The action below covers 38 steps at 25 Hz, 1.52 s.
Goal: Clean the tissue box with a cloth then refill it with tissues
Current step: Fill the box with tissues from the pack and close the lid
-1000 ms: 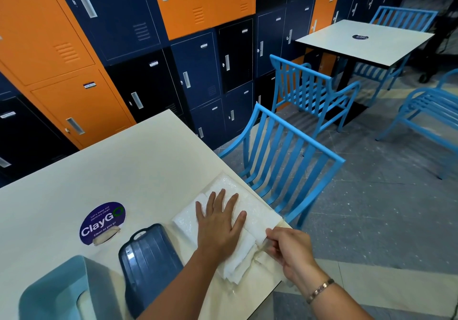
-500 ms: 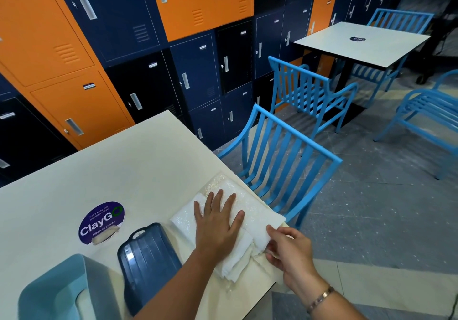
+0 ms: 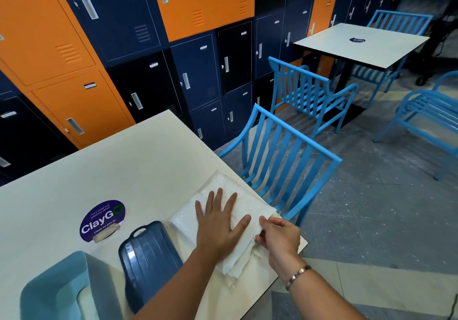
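Far left of both hands, at the near bench (image 3: 128, 166) edge, sits the light blue tissue box (image 3: 54, 292), its oval slot facing right. Just beside it, nearer the left hand, a dark blue ribbed cover (image 3: 148, 252) lies flat, with a round purple sticker (image 3: 102, 220) beyond it. The left hand (image 3: 218, 225) presses down flat, fingers spread, on the stack of tissues (image 3: 184, 220) at the bench's right corner. Touching that stack's right edge, the right hand (image 3: 280, 238), a bracelet (image 3: 297, 276) on its wrist, pinches the tissues between curled fingers. A blue chair (image 3: 285, 161) stands beyond, right of the stack.
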{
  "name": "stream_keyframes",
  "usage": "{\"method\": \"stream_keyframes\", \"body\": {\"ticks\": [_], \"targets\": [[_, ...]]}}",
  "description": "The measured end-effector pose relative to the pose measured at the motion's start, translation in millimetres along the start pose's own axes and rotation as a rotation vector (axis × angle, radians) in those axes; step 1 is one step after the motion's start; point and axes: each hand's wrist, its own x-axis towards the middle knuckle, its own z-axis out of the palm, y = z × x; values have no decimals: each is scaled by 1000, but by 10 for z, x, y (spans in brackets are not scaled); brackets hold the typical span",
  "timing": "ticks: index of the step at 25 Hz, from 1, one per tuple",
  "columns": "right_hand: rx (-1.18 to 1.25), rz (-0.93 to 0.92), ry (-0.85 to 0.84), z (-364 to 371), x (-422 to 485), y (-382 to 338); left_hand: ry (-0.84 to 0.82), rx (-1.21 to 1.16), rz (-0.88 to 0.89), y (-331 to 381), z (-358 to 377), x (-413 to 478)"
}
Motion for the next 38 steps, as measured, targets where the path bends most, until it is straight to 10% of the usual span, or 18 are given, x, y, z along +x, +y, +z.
{"method": "stream_keyframes", "body": {"ticks": [38], "targets": [[334,293,-233,-610,-399,101,-82,99,206,13,-99,-131]]}}
